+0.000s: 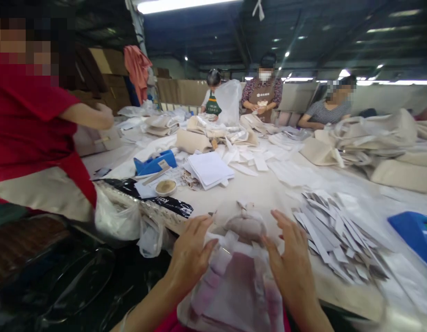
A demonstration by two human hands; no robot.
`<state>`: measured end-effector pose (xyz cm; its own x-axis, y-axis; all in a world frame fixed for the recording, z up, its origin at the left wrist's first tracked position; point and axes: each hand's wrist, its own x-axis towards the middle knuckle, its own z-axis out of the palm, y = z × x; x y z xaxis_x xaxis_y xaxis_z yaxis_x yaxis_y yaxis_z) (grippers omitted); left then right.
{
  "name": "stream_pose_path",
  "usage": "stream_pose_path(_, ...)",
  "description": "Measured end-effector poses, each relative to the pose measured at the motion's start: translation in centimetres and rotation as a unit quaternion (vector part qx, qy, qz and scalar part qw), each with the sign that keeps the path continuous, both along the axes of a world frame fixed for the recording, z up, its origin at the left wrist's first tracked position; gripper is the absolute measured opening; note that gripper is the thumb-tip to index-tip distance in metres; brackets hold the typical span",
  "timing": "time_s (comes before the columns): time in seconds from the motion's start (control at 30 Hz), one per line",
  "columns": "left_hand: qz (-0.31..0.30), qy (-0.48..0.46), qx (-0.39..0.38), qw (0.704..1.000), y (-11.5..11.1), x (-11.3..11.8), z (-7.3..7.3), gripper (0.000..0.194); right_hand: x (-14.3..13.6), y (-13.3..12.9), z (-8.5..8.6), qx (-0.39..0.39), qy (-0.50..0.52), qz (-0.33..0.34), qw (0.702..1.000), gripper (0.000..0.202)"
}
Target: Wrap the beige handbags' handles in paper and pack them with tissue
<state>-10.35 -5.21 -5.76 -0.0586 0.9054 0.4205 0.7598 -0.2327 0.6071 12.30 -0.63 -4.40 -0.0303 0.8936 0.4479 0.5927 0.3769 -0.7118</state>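
Observation:
A pale bag in a clear plastic wrapper lies at the table's near edge, its lower part over my lap. Its rounded handle, wrapped in whitish material, points away from me. My left hand rests at the upper left side of the wrapper, thumb and fingers apart. On the right side, my right hand has its fingers spread, the thumb near the handle. Both hands touch or hover at the plastic; whether they pinch its edge is unclear.
Paper strips are heaped right, near a blue tape dispenser. Ahead lie white sheets, a small bowl and another blue dispenser. Beige bags pile up behind. A person in red stands left; several people work across the table.

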Motion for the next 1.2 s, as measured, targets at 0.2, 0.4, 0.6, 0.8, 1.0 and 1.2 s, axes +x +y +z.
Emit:
stream_pose_path(0.2, -0.163, 0.154, 0.053, 0.973, 8.9, 3.7, 0.8, 0.030, 0.0, 5.8, -0.6, -0.188, 0.054, 0.104, 0.975, 0.049)
stream_pose_path(0.4, -0.190, 0.032, -0.022, 0.981, 10.9, -0.7, -1.8, 0.018, 0.6, 6.2, -0.3, -0.245, 0.129, 0.106, 0.955, 0.048)
stream_pose_path(0.6, 0.044, 0.025, -0.054, 0.997, 17.0, -10.5, -5.4, 0.024, 0.8, 8.8, -0.2, -0.235, 0.155, 0.059, 0.958, 0.047)
stream_pose_path(0.8, 0.036, 0.018, -0.074, 0.996, 20.4, -15.0, -6.5, 0.020, 1.3, 10.2, -1.4, -0.283, 0.159, 0.049, 0.945, 0.054)
stream_pose_path(1.0, -0.048, -0.084, -0.108, 0.989, 21.4, -17.3, -2.4, 0.015, 1.1, 10.3, -0.6, -0.284, 0.178, 0.023, 0.942, 0.055)
stream_pose_path(1.2, -0.078, -0.268, -0.055, 0.959, 21.5, -16.6, 3.3, 0.026, 0.6, 10.6, 1.0, -0.253, 0.203, 0.061, 0.944, 0.050)
